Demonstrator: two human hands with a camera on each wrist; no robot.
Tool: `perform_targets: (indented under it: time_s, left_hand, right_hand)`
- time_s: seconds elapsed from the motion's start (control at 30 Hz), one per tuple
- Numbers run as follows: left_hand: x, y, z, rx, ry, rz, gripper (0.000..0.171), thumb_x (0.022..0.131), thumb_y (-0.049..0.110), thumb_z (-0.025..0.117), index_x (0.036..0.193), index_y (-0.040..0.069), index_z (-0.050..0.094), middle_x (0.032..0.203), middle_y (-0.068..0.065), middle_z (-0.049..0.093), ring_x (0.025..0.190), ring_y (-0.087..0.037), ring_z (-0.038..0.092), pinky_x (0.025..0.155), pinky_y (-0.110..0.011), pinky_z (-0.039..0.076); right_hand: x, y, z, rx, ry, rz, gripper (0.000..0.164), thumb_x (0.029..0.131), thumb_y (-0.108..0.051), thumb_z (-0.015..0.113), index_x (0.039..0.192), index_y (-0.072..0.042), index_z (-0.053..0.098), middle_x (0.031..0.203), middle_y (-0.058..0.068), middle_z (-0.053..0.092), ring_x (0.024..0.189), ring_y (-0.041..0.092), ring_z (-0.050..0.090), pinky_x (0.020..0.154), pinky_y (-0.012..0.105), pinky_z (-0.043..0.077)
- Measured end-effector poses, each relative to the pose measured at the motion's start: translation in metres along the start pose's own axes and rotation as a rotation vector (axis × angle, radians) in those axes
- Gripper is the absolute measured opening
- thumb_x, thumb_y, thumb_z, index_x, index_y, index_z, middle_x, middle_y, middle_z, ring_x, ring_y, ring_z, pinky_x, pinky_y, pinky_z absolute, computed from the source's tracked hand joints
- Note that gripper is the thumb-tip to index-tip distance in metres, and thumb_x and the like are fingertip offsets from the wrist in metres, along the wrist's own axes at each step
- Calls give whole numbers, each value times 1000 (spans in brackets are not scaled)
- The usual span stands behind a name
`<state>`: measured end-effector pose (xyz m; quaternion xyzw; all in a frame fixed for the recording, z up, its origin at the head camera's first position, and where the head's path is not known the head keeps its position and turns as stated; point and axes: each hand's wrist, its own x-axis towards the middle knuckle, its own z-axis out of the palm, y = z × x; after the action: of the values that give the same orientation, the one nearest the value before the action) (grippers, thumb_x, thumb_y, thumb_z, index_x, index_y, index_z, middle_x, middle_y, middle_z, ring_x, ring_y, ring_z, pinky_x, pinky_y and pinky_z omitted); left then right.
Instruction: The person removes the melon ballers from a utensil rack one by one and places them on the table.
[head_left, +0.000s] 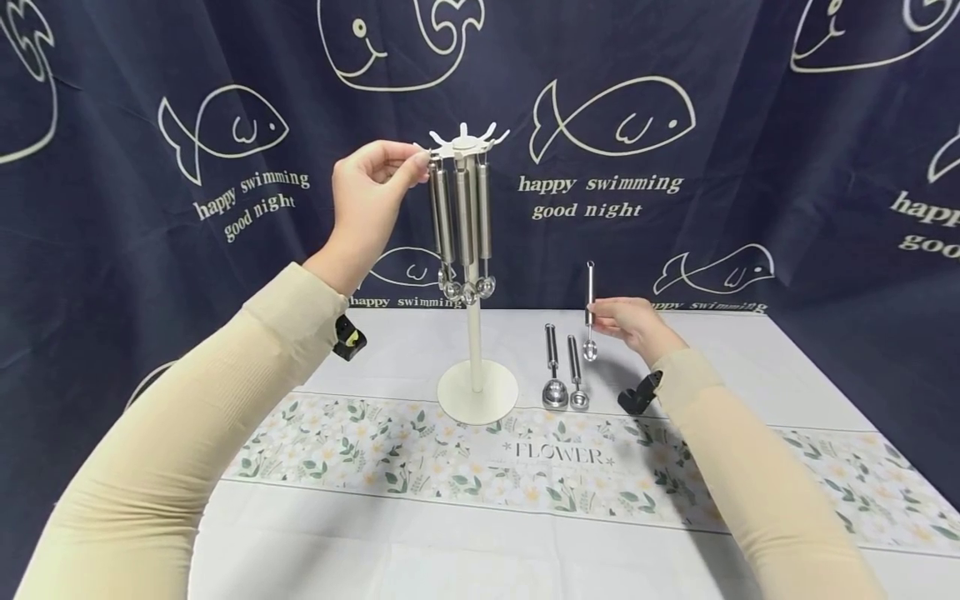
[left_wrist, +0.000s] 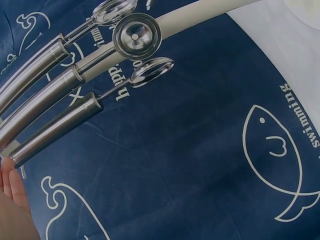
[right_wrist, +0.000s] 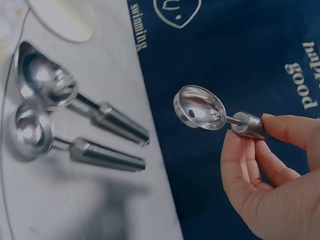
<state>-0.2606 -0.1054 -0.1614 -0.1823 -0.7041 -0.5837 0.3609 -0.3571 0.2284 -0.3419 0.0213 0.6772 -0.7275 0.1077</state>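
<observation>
My left hand [head_left: 375, 187] is raised to the top of a white utensil stand [head_left: 477, 396], pinching one of its hooks beside a handle's end. Several metal scoops [head_left: 467, 221] hang from the stand, bowls down. In the left wrist view my fingertips [left_wrist: 16, 190] meet the end of the lowest steel handle [left_wrist: 57, 130]. My right hand [head_left: 633, 323] grips a small scoop [head_left: 590, 292] by its handle, upright above the table with the bowl lowest. The right wrist view shows its shiny oval bowl [right_wrist: 202, 110] beyond the thumb and fingers.
Left of my right hand, a larger scoop [head_left: 554, 392] and a smaller scoop [head_left: 578, 398] lie on the white table [head_left: 375, 533]. A floral band [head_left: 337, 446] crosses the cloth under the stand's round base. A dark blue curtain [head_left: 225, 208] with fish drawings hangs behind.
</observation>
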Motion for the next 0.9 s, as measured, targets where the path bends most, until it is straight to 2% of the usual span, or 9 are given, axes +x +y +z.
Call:
perform_targets:
  time_s: [0.17,0.23,0.33,0.4,0.47,0.57,0.9]
  left_hand:
    - [-1,2,0,5,-2,1,14,87,12,73,95,1,72,73,10,68,72,-7,67,80,-21,55]
    - [-2,4,0,8,-2,-2,14,87,11,73,95,1,72,73,10,68,72,-6,67,80,-21,55]
    - [-3,6,0,15,-1,-1,14,87,12,73,95,1,71,72,10,68,72,-6,67,80,-20,55]
    - [-3,6,0,19,-1,6,15,87,12,73,96,0,71,72,10,68,71,-6,67,79,-20,55]
    - [-3,4,1,24,0,13,15,87,13,74,95,1,71,72,10,68,71,-6,67,79,-20,55]
    - [-3,1,1,25,-1,16,15,86,14,74,95,1,71,72,10,68,72,-6,67,78,-20,55]
    - [-4,2,1,6,1,35,14,86,12,73,95,1,71,72,8,68,71,-7,67,77,-20,55]
  right_hand:
    - [2,12,-9,-29,-20,18,7,92,4,58,94,-3,57,68,-5,67,64,5,66,72,21,59]
    - [4,17,-12,-57,-30,26,12,92,3,58,103,0,58,70,-6,67,66,5,65,73,21,59]
    - [5,24,-15,-90,-44,33,15,93,3,58,107,1,56,70,-7,67,66,4,65,74,21,59]
    - [5,28,-17,-109,-45,40,12,92,2,58,104,0,58,70,-6,67,66,3,65,74,22,59]
    - [6,33,-18,-118,-41,52,5,92,3,58,93,-2,60,69,-5,66,65,4,64,74,22,59]
    - [9,41,-20,-118,-21,89,8,92,3,58,88,-4,60,68,-3,65,62,4,63,72,22,59]
    - [11,58,-18,-165,-26,135,7,91,4,57,97,1,54,65,-5,62,60,2,61,70,21,59]
